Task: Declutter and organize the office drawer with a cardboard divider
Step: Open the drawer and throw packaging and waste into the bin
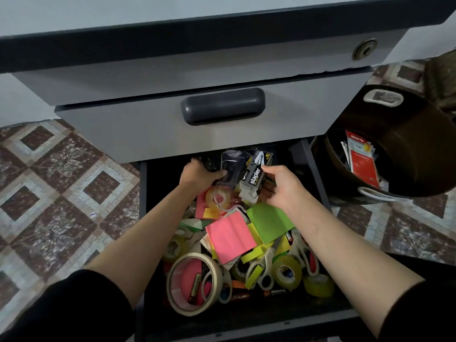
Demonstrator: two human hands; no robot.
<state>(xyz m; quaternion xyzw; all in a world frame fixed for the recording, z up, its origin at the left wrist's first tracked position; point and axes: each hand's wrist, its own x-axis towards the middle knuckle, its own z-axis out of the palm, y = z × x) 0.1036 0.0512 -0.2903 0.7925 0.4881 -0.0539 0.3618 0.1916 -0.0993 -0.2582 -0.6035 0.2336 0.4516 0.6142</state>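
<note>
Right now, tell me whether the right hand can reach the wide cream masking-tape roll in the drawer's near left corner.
Probably yes: the cream masking-tape roll lies on top, uncovered, but the right hand must first drop the grey stapler box.

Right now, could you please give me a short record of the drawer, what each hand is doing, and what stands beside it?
drawer: open, crammed with loose stationery
left hand: grips a clear plastic pack at the far end
right hand: holds the stapler box, next to that pack
top of pile: pink sticky pad, green sticky pad
near end: masking tape roll, scissors
beside drawer: dark bin holding papers, on the person's right
</note>
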